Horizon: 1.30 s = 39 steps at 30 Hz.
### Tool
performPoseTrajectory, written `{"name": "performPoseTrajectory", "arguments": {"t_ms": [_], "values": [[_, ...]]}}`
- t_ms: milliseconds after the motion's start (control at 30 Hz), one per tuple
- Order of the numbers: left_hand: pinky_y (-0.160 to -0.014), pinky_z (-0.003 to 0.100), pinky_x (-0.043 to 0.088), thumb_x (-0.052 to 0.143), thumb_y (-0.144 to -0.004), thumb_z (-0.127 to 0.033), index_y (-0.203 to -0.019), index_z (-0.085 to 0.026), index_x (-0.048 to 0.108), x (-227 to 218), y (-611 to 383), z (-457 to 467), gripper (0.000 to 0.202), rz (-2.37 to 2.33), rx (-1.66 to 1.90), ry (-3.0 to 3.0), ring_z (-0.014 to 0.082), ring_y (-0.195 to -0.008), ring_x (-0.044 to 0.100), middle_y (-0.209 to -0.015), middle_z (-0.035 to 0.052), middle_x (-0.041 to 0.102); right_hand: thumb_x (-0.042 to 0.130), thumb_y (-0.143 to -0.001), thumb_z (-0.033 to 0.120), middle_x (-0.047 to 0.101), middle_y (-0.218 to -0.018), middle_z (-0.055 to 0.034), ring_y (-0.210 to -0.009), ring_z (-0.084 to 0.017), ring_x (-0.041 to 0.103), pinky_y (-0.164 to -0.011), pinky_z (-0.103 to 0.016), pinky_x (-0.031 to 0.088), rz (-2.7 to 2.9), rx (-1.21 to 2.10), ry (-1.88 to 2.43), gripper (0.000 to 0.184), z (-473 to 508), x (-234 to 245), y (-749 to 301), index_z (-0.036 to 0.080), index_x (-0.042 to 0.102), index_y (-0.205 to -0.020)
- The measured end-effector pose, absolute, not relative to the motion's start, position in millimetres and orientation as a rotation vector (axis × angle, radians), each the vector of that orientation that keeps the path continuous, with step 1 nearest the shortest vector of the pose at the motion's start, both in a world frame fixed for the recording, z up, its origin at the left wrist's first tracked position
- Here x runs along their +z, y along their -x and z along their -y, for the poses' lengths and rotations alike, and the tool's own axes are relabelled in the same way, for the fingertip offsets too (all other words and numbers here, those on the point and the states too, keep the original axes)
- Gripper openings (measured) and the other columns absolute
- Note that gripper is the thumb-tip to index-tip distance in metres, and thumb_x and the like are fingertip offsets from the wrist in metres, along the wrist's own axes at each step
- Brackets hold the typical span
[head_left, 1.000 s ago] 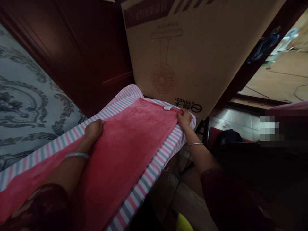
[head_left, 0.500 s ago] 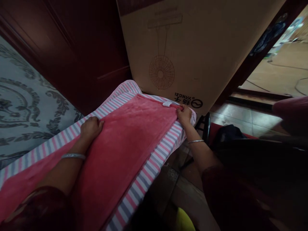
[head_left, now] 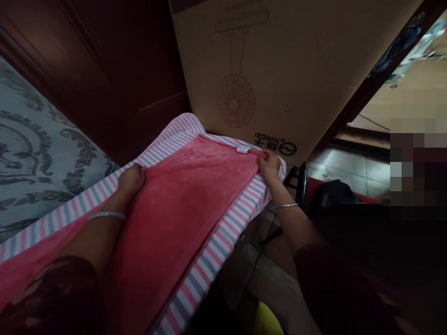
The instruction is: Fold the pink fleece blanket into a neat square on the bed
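Note:
A plush red blanket (head_left: 188,200) lies folded on a long, narrow surface with a pink, grey and white striped cover (head_left: 206,265). My right hand (head_left: 268,165) pinches its far right corner, close to a small white label (head_left: 242,150) on the far hem. On the opposite side my left hand (head_left: 132,179) is closed at the blanket's left edge, resting over the striped cover; the fingertips are partly hidden. Between the hands the blanket lies nearly flat, with faint creases.
A large cardboard box (head_left: 300,70) with a fan drawing stands just beyond the far end. Dark red wood panelling (head_left: 132,60) and patterned wallpaper (head_left: 31,139) border the left. A dark chair (head_left: 303,186) is at the right; something yellow (head_left: 267,321) shows at the bottom.
My left hand has shifted slightly left and up along the blanket's edge. My right hand keeps its pinch on the corner. The view has tilted a little.

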<state>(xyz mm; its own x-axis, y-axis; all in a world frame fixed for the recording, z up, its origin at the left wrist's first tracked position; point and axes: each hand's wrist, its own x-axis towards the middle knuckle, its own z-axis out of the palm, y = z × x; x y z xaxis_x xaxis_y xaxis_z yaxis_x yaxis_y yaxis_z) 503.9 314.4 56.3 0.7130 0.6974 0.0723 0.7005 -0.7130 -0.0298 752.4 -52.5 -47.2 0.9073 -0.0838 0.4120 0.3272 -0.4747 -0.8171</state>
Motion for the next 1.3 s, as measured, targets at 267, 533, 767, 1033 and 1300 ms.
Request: {"name": "performPoseTrajectory", "arguments": {"t_ms": [267, 533, 767, 1033, 1300], "values": [[-0.078, 0.031, 0.05, 0.027, -0.097, -0.049, -0.099, -0.015, 0.073, 60.6, -591.2, -298.6, 0.057, 0.968, -0.031, 3.005, 0.0288, -0.107, 0.067, -0.114, 0.0174, 0.073, 0.051, -0.073, 0.031, 0.074, -0.088, -0.0095, -0.082, -0.026, 0.064, -0.077, -0.035, 0.049, 0.152, -0.462, 2.054, 0.038, 48.7, -46.1, -751.3, 0.017, 0.073, -0.1], [-0.081, 0.03, 0.05, 0.051, -0.09, -0.053, -0.106, -0.014, 0.073, 53.6, -671.1, -280.7, 0.047, 0.895, -0.058, 3.077, 0.0288, -0.109, 0.067, -0.115, 0.0171, 0.073, 0.05, -0.072, 0.034, 0.074, -0.084, -0.0084, -0.08, -0.026, 0.064, -0.076, -0.035, 0.049, 0.157, -0.442, 2.011, 0.037, 48.5, -47.6, -752.7, 0.018, 0.073, -0.096], [-0.091, 0.037, 0.046, 0.034, -0.099, -0.038, -0.127, -0.017, 0.06, 55.6, -703.7, -277.5, 0.043, 0.938, -0.34, 3.036, 0.0295, -0.12, 0.06, -0.129, 0.0163, 0.066, 0.05, -0.074, 0.032, 0.074, -0.092, -0.0099, -0.081, -0.025, 0.064, -0.079, -0.037, 0.049, 0.199, -0.433, 1.933, 0.038, 51.0, -46.6, -751.9, 0.016, 0.071, -0.102], [-0.094, 0.041, 0.046, 0.04, -0.096, -0.041, -0.122, -0.019, 0.063, 30.3, -716.0, -288.3, 0.041, 0.989, -0.327, 3.094, 0.033, -0.119, 0.061, -0.126, 0.0174, 0.068, 0.051, -0.076, 0.032, 0.075, -0.097, -0.0091, -0.088, -0.026, 0.065, -0.082, -0.037, 0.049, 0.223, -0.484, 1.909, 0.036, 52.0, -46.2, -749.8, 0.018, 0.071, -0.102], [-0.08, 0.032, 0.051, 0.05, -0.089, -0.058, -0.107, -0.015, 0.07, 45.2, -749.6, -288.5, 0.051, 0.992, -0.202, 3.249, 0.0298, -0.105, 0.068, -0.112, 0.0173, 0.074, 0.053, -0.076, 0.039, 0.074, -0.093, -0.008, -0.086, -0.026, 0.064, -0.08, -0.037, 0.047, 0.222, -0.431, 1.903, 0.037, 52.2, -43.0, -749.3, 0.019, 0.07, -0.101]]}}
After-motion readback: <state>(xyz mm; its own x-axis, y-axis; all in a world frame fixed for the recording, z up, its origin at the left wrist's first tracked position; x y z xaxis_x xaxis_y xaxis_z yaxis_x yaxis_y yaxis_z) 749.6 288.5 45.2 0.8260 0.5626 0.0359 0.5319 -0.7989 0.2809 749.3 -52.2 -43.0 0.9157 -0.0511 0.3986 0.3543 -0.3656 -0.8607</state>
